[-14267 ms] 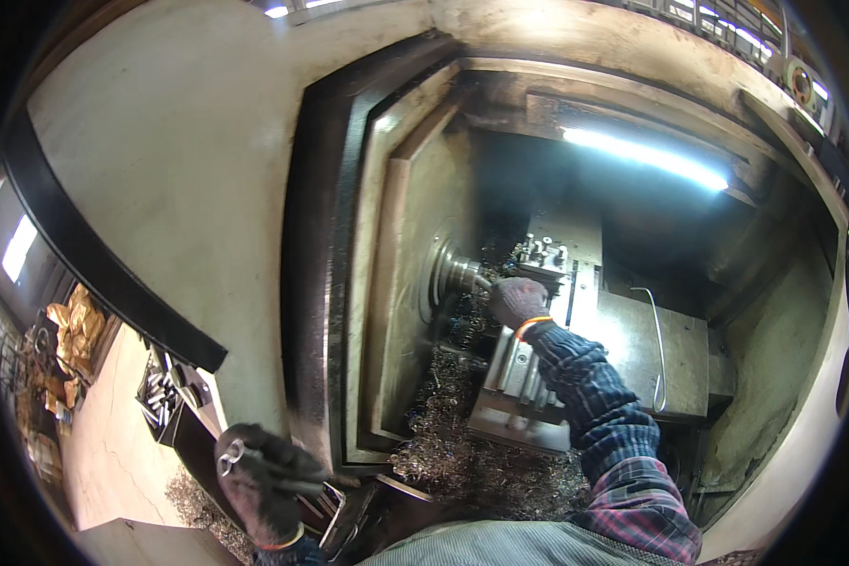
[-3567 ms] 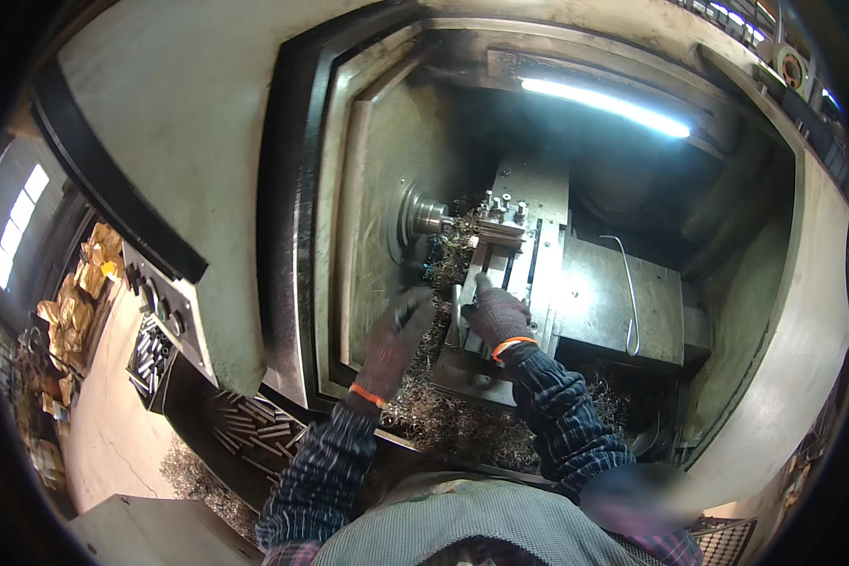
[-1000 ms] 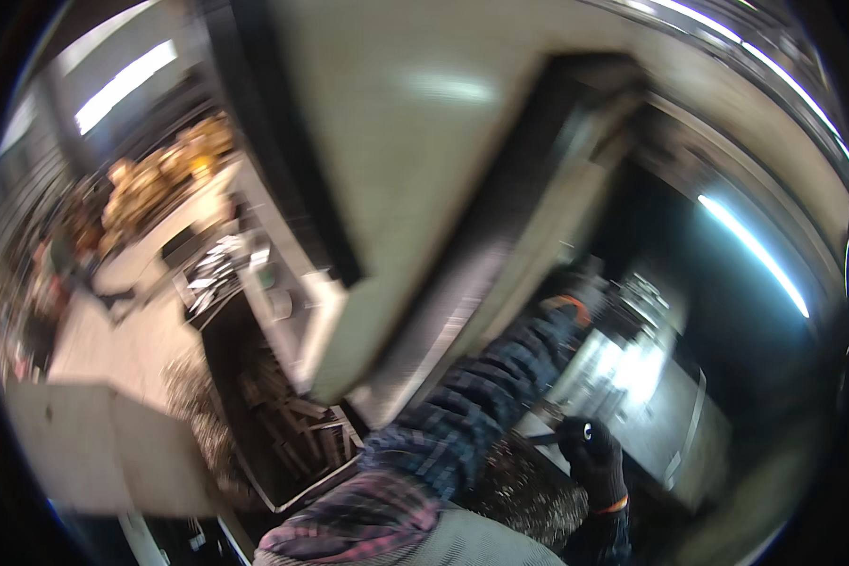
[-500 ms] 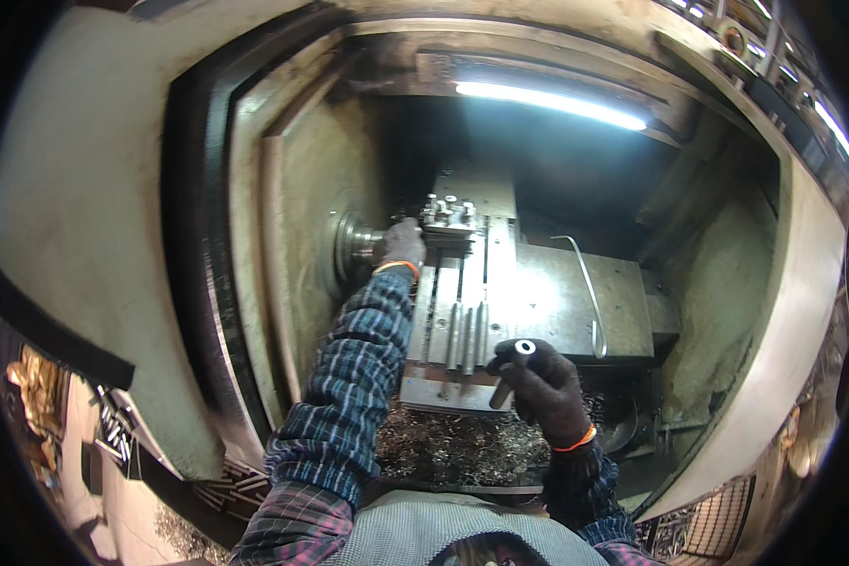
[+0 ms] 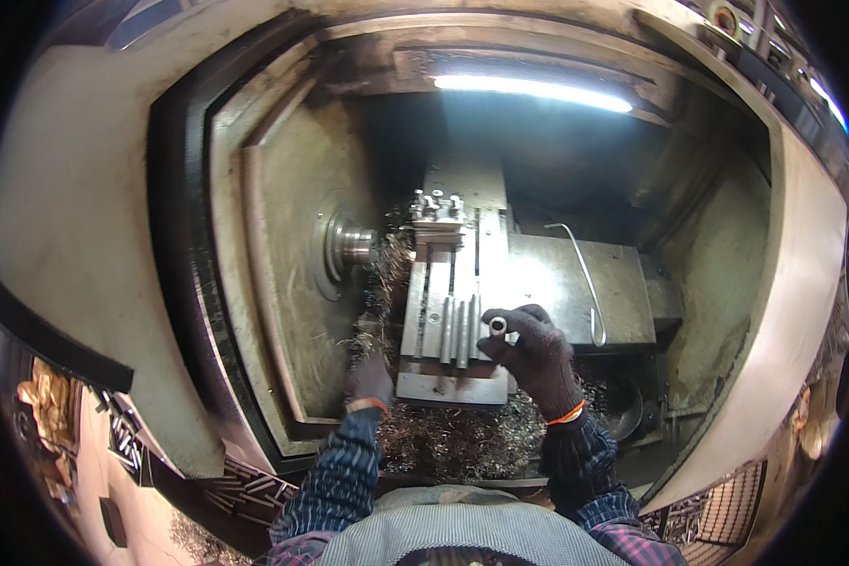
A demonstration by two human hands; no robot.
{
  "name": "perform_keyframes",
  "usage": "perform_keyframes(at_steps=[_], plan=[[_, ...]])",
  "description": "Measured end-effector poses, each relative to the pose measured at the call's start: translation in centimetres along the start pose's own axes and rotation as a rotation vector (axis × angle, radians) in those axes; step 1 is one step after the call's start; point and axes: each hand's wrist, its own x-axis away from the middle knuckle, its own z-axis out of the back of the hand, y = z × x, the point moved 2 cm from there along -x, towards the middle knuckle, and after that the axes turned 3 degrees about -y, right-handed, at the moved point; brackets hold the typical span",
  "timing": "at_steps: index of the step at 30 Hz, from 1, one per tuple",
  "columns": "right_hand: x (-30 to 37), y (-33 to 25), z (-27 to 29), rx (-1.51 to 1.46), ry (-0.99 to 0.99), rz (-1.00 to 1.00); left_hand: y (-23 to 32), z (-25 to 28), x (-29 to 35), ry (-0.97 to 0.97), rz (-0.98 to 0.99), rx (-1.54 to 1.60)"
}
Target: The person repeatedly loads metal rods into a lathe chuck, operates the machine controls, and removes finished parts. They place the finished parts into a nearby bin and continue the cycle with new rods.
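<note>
My right hand (image 5: 545, 363), in a dark knit glove, is closed on a metal tube (image 5: 498, 326), whose bright ring-shaped end shows at the fingers. It hovers beside three short metal rods (image 5: 461, 332) lying side by side on the lathe's slide (image 5: 453, 389). In a gray glove, my left hand (image 5: 373, 382) is low, over the metal chips left of the slide; motion smears its fingers, and I cannot tell whether it holds anything. The spindle chuck (image 5: 357, 244) juts from the left wall, and no workpiece shows sticking out of it.
A tool post (image 5: 439, 222) with several bolts stands at the slide's far end. A long hooked rod (image 5: 582, 278) lies on the flat cover at right. Chips (image 5: 453, 443) heap below the slide. The door edge (image 5: 193, 283) borders the left; a lamp (image 5: 533, 91) glows above.
My left hand has left the chuck and come down toward me, over the chips. My right hand, still gripping the tube, has shifted slightly up beside the rods. The whole view has shifted a little.
</note>
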Motion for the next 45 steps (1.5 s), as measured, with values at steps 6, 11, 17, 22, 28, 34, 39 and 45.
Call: perform_keyframes(at_steps=[6,11,17,22,28,34,39,45], plan=[[-7.3,2.8,-3.7,0.089,0.004,-0.087,-3.6,-5.8,14.4,-0.295,-0.126,-0.048],[-12.2,6.9,-9.3,-0.022,0.097,-0.052,-5.5,-2.1,19.6,-0.448,0.088,0.100],[-15.6,10.2,-16.3,0.022,0.158,-0.152,-6.0,3.3,22.1,-0.385,0.152,0.461],[-16.3,10.6,-17.6,-0.029,0.104,-0.250,-8.1,12.2,25.7,-0.100,0.193,1.112],[-15.7,10.9,-17.0,-0.367,0.177,-0.380,-14.1,23.5,32.4,0.657,-0.300,1.144],[-16.3,13.8,-17.9,-0.798,0.121,-0.654,-14.9,28.9,27.0,1.376,0.153,0.797],[-16.3,14.9,-17.6,-0.661,-0.209,-0.435,-16.4,29.4,23.5,1.411,0.010,1.180],[-17.1,9.1,-22.1,-0.738,-0.239,-0.708,-16.9,27.8,23.0,1.520,-0.048,1.172]])
